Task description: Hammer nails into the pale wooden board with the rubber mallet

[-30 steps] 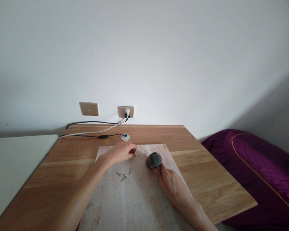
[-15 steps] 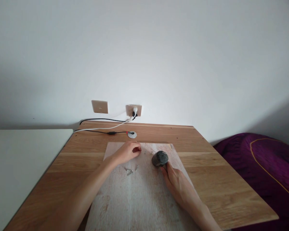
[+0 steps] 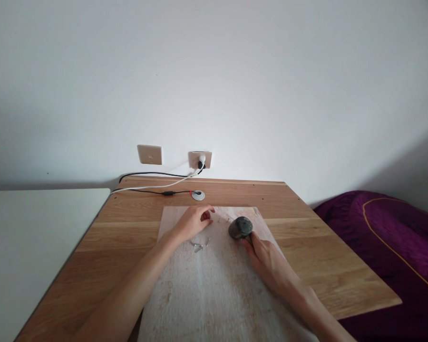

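Observation:
My right hand (image 3: 267,259) is wrapped round the handle of a mallet (image 3: 241,228) with a thick, dark, worn head. The mallet head is over the right part of a pale, whitish wooden board (image 3: 199,299). Near the board's far edge is my left hand (image 3: 196,221), its thumb and forefinger apart, with a tiny nail seeming to stand by the fingertips. Between the hands, a couple of small nails (image 3: 228,220) stand up from the board in a row. Several loose nails (image 3: 199,247) lie in a small group on the board, nearer to me than the left hand.
The board lies on a wooden table (image 3: 324,247). At the back, black and white cables (image 3: 157,186) run to a wall socket (image 3: 199,160) and a round grommet (image 3: 198,195). A white surface (image 3: 39,237) adjoins on the left; purple fabric (image 3: 349,213) is at the right.
The left thumb and forefinger have parted from a closer pinch. The mallet stays in the right hand beside the standing nails. The whole view has shifted slightly.

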`<state>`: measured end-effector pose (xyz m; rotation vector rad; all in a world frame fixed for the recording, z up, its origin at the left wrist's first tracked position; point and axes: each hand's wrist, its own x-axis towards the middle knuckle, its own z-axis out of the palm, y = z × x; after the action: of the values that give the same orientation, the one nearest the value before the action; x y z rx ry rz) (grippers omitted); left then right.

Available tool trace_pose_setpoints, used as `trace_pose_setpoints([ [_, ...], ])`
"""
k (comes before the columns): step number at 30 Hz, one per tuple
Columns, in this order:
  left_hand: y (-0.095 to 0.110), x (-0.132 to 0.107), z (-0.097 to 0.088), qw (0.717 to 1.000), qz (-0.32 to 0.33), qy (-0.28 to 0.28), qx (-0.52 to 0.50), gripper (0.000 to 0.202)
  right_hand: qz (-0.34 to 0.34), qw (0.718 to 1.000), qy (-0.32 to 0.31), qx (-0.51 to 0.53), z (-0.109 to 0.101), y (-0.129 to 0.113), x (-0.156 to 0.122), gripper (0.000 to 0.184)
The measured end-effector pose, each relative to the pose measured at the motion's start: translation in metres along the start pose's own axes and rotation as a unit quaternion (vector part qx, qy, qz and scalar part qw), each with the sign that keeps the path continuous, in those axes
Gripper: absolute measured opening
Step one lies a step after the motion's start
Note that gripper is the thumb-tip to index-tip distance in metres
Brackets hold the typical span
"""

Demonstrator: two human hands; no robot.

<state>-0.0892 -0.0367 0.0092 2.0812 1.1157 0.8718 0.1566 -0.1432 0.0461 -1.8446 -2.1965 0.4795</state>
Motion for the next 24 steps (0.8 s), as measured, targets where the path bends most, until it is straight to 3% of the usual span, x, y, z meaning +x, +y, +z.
trace_pose_setpoints([
  [5, -0.005, -0.001, 0.003, 1.0, -0.002, 0.021, -0.01, 0.039, -0.043, 0.998, 0.033, 0.04, -0.007, -0.005, 0.008, 0.028],
  [12, -0.014, -0.002, 0.007, 0.998, 0.0, 0.046, -0.029, 0.038, -0.085, 0.986, 0.126, 0.071, -0.044, -0.041, 0.033, 0.028],
  [15, -0.015, -0.001, 0.007, 0.998, 0.001, 0.05, -0.04, 0.04, -0.104, 0.985, 0.123, 0.06, -0.037, -0.046, 0.04, 0.029],
  [20, -0.011, 0.0, 0.005, 0.998, 0.024, 0.051, -0.022, 0.047, -0.091, 0.996, 0.025, -0.003, -0.008, -0.043, 0.049, 0.026],
  [24, -0.013, 0.001, 0.005, 0.998, 0.021, 0.05, -0.022, 0.051, -0.091, 0.995, 0.047, 0.008, -0.016, -0.046, 0.047, 0.026],
])
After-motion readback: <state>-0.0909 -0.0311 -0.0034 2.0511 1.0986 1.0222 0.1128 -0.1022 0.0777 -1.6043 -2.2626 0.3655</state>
